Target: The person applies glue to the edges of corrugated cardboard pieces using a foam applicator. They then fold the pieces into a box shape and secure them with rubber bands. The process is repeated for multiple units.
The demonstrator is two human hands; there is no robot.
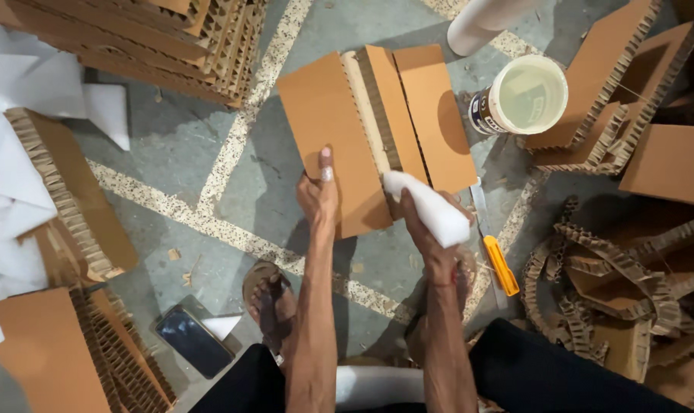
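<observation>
My left hand grips the near edge of a brown honeycomb cardboard piece, thumb on top, holding it tilted above the floor. The piece is folded, and its cut honeycomb groove shows between two flat panels. My right hand holds a white foam block whose tip touches the near end of that groove. Both forearms reach out from the bottom of the view.
An open tin of pale glue stands to the right. A yellow-handled knife lies on the floor by my right hand. Honeycomb cardboard stacks and scraps surround me. A phone lies at lower left, white foam sheets at left.
</observation>
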